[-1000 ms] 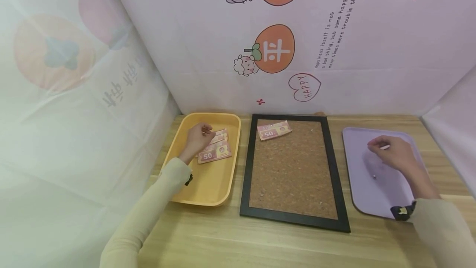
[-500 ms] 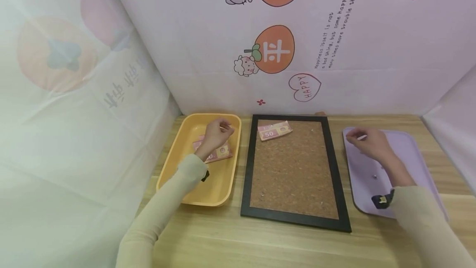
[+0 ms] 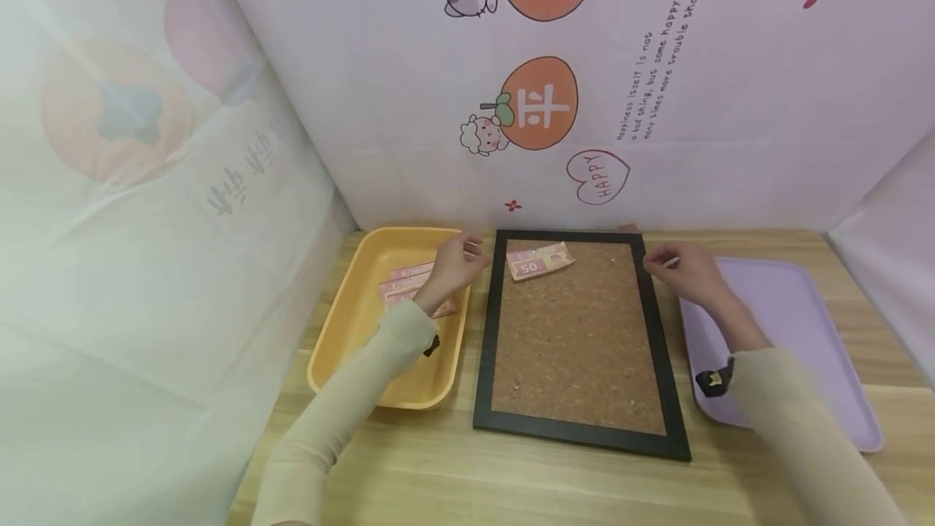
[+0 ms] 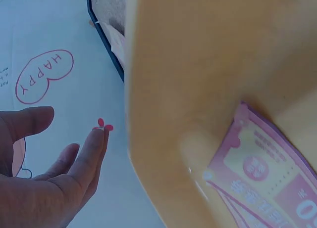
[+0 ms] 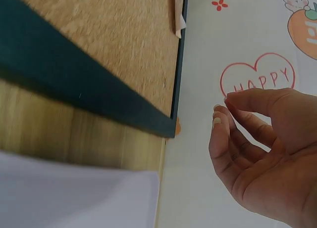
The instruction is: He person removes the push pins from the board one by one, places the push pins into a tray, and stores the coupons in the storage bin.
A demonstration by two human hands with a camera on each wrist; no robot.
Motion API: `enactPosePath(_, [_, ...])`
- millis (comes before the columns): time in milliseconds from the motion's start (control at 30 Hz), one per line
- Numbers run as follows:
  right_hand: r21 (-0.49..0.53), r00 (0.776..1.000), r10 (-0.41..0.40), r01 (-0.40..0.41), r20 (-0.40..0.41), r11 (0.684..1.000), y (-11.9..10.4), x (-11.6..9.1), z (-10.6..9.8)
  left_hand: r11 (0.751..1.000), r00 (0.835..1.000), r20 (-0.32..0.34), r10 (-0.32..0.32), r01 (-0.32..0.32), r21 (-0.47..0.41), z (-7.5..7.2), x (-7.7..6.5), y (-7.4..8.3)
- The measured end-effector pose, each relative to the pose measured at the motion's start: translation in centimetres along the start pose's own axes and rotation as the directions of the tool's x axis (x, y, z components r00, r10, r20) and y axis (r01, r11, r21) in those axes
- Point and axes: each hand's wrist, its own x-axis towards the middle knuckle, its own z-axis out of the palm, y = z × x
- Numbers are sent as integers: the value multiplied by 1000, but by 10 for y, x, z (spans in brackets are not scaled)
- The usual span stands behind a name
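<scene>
Above the right rim of the yellow tray (image 3: 343, 347), my left hand (image 3: 456, 266) has its thumb and fingers apart with nothing between them. Several pink paper coupons (image 3: 402, 286) lie in that tray below it; the left wrist view shows them overlapping (image 4: 265, 171). My right hand (image 3: 687, 270) has moved over the right edge of the black-framed cork board (image 3: 577, 347). Its thumb and index fingertips (image 5: 229, 100) meet, the other fingers curled; I cannot tell whether something tiny is pinched there. A pink coupon marked 50 (image 3: 539, 262) lies at the board's upper left.
A purple tray (image 3: 796, 331) stands to the right of the board, partly under my right forearm. Small shiny pins sit near the board's corners, one at lower left (image 3: 516, 385). A printed white curtain (image 3: 409, 104) rises behind the wooden table (image 3: 511, 477).
My left hand has moved right from over the coupons to the tray's right rim. My right hand has travelled left from the purple tray to the board's edge, fingertips still together.
</scene>
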Motion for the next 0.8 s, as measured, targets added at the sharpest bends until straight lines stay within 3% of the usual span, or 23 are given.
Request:
enactPosePath(300, [58,997,58,-60,49,997,-18,12,11,996,996,40,-84,84,-3,18,8,7])
enactPosePath(433, [122,997,52,-59,59,991,-26,15,18,986,985,46,-164,164,17,25,12,9])
enactPosePath(533, [108,998,34,-40,53,993,-30,19,24,976,972,79,-219,220,5,30,12,12])
enactPosePath(800, [30,998,22,-24,56,999,-35,32,35,959,950,149,-276,283,-31,42,15,17])
